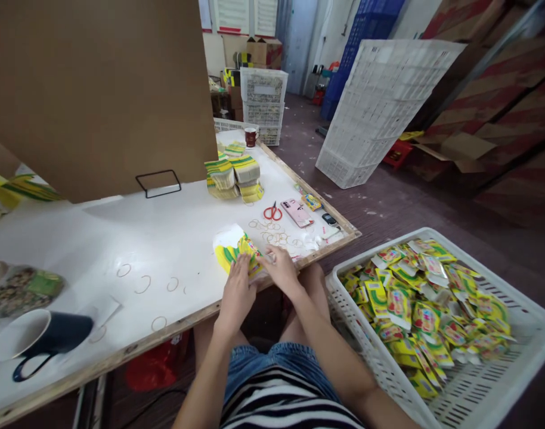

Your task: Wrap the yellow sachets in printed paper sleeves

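Observation:
A small stack of yellow-green sachets (231, 250) lies at the near edge of the white table (165, 232). My left hand (237, 292) rests on the stack's near side, fingers closed against it. My right hand (280, 269) presses on the stack's right end, fingers curled. Loose rubber bands (276, 233) lie just beyond my right hand. Bundled sachets (234, 176) are piled further back on the table.
A white crate (514, 381) full of loose sachets stands at my right. Red scissors (272, 211), a pink phone (297, 213) and a dark mug (40, 339) lie on the table. A brown cardboard sheet (98, 89) stands at the back. White crates (380, 107) lean on the floor.

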{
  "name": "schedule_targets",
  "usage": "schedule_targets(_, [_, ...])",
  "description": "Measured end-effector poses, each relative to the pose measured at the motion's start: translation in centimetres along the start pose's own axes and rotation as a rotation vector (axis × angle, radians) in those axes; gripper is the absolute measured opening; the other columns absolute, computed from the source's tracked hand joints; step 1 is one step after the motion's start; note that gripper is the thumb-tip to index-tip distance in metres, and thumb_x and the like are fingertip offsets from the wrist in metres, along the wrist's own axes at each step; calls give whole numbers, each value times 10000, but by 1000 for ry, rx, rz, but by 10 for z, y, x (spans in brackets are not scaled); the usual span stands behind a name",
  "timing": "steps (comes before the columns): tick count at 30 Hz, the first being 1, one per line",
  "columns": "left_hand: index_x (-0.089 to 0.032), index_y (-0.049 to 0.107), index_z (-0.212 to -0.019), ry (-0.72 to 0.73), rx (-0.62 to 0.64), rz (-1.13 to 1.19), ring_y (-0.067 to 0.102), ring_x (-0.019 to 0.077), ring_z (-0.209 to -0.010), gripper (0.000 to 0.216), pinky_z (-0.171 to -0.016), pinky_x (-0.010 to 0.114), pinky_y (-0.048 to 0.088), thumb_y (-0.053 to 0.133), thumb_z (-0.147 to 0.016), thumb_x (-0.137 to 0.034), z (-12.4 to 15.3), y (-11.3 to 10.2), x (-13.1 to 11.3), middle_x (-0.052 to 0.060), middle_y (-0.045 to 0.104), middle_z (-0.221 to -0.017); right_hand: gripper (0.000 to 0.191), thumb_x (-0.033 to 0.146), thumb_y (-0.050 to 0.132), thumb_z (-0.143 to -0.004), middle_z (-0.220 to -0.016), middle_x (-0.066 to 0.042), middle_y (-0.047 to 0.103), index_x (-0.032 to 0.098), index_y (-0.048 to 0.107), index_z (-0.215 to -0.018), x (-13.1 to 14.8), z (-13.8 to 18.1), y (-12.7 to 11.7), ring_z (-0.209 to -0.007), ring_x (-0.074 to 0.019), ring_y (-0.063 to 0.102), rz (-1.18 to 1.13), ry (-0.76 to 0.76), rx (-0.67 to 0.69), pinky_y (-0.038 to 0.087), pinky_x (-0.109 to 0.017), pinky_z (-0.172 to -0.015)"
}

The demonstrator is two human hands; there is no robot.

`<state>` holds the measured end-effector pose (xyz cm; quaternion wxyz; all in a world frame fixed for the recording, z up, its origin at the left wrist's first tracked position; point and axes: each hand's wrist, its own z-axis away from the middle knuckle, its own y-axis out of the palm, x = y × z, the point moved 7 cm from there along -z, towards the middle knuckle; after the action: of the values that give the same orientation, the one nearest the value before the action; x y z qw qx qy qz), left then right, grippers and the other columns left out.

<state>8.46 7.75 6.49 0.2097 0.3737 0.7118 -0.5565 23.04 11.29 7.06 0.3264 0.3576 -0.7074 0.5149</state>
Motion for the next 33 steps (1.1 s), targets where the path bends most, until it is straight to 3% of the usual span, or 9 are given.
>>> schedule_targets(2, [-219, 506, -1318, -62, 4, 88, 448, 312, -1337, 547, -1100, 524, 354, 586, -783, -135, 3, -5, 3, 133, 557, -1370, 90, 197, 623, -767, -861, -71, 676, 182, 661, -847, 7, -7, 22, -878, -224, 596, -28, 9, 12, 464, -372, -852])
schedule_targets(4, [-233, 521, -1307, -118, -35, 180, 492, 300, -1303, 502, -1075, 491, 392, 598, -812, -193, 6, -15, 5, 123, 584, -1341, 49, 194, 596, -777, -836, -70, 671, 177, 634, -802, 10, -7, 21, -852, -220, 595, -38, 19, -35, 466, -368, -830])
schedule_targets(9, [-211, 544, -1293, -207, -370, 624, 501, 262, -1295, 508, -1060, 386, 422, 631, -835, -413, 11, -42, 11, 118, 542, -1395, 179, 318, 619, -795, -749, -19, 654, 189, 570, -909, 10, 14, -1, -656, -161, 602, -527, 116, 35, 500, -288, -648])
schedule_targets(13, [-152, 689, -1025, -313, -59, 1041, 685, 285, -987, 537, -839, 373, 557, 730, -685, -566, 4, -13, 6, 119, 744, -1019, 281, 384, 715, -736, -735, -11, 673, 206, 560, -889, 14, 33, -4, -685, -172, 645, -806, 179, 129, 530, -305, -682])
schedule_targets(16, [-175, 693, -1008, -286, 96, 1193, 684, 282, -978, 535, -827, 375, 553, 754, -654, -571, 5, 0, -11, 100, 753, -951, 347, 477, 742, -704, -761, -29, 688, 213, 562, -839, 13, 40, -6, -744, -200, 668, -830, 216, 125, 549, -349, -738])
schedule_targets(21, [-168, 694, -928, -230, 153, 1187, 675, 271, -973, 428, -840, 355, 539, 791, -655, -482, 7, 11, -23, 99, 743, -931, 385, 526, 739, -695, -787, -28, 665, 210, 593, -860, 14, 45, -15, -778, -194, 650, -774, 180, 141, 538, -344, -791])
schedule_targets(26, [-160, 627, -876, -338, -42, 1039, 670, 176, -732, 342, -669, 274, 548, 713, -749, -465, 7, 13, -10, 34, 698, -766, 326, 483, 708, -744, -692, -5, 604, 182, 592, -790, 8, 52, -18, -637, -154, 573, -619, 180, 80, 521, -297, -669])
schedule_targets(30, [-196, 515, -1104, -317, -130, 889, 674, 158, -776, 429, -712, 259, 540, 712, -765, -369, 8, 4, -18, 13, 685, -837, 256, 425, 655, -796, -696, -5, 591, 187, 566, -767, 8, 55, -30, -645, -149, 559, -434, 149, -105, 493, -265, -624])
schedule_targets(33, [-249, 358, -1261, -273, -32, 913, 696, 171, -828, 604, -768, 301, 549, 705, -770, -300, 9, 0, -29, 42, 689, -985, 293, 360, 659, -796, -842, -28, 635, 190, 585, -1023, 15, 53, -36, -629, -133, 549, -401, 108, -60, 483, -253, -594])
